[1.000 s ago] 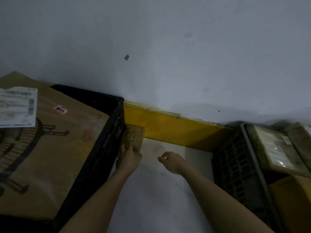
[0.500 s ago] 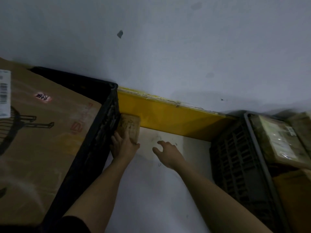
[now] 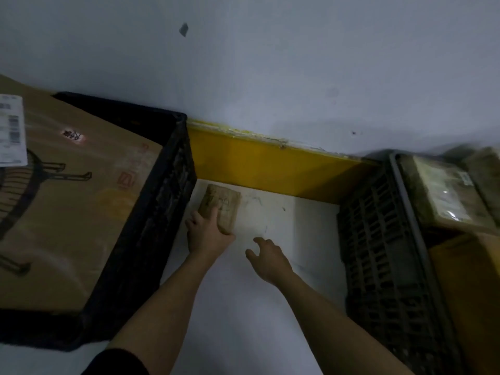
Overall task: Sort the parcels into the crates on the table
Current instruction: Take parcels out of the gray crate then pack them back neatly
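Note:
A small brown parcel [image 3: 223,203] with scribbled writing lies on the white table [image 3: 243,307] between two crates, close to the yellow back strip. My left hand [image 3: 207,234] grips its near end, fingers over the top. My right hand [image 3: 266,255] hovers just right of it, fingers apart, holding nothing. The black crate [image 3: 159,201] on the left holds a large cardboard box [image 3: 67,207] with a white label. The dark grey crate [image 3: 384,253] on the right holds several wrapped parcels [image 3: 443,196].
A grey wall [image 3: 270,63] rises behind the table, with a yellow strip [image 3: 265,166] along its base. An orange-brown box [image 3: 470,293] sits in the right crate's near part.
The small parcel has tipped away from the black crate's side and now lies flatter on the table. My right hand opened and drew slightly back.

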A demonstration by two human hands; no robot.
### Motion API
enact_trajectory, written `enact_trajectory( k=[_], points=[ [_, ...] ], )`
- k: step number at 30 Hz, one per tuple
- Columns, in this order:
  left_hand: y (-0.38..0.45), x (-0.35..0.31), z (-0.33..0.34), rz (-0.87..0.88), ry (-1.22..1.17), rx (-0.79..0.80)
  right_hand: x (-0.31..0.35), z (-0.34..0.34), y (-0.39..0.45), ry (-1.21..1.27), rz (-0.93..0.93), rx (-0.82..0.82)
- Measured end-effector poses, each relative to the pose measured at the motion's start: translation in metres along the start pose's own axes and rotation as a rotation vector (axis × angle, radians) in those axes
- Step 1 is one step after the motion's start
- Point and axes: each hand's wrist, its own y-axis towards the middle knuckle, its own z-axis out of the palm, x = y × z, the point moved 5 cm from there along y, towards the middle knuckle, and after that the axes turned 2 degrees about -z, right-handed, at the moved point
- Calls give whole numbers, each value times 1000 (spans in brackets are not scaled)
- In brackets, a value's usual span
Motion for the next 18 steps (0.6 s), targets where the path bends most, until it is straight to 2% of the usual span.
enact_trajectory(
  k=[5,10,13,16,18],
  points=[
    [-55,-2,23,30,-54,72,-19,27,-44,339,85,-3],
    [-122,-1,42,55,-68,100,-49,48,-100,781,282,37],
    [-167,0,54,36,-110,95,-67,57,-132,961,355,50],
    [-213,1,66,-34,-282,117,-83,58,-165,1035,336,80],
    [-244,1,70,-116,-534,127,-95,55,-188,1039,295,115]
  ],
)
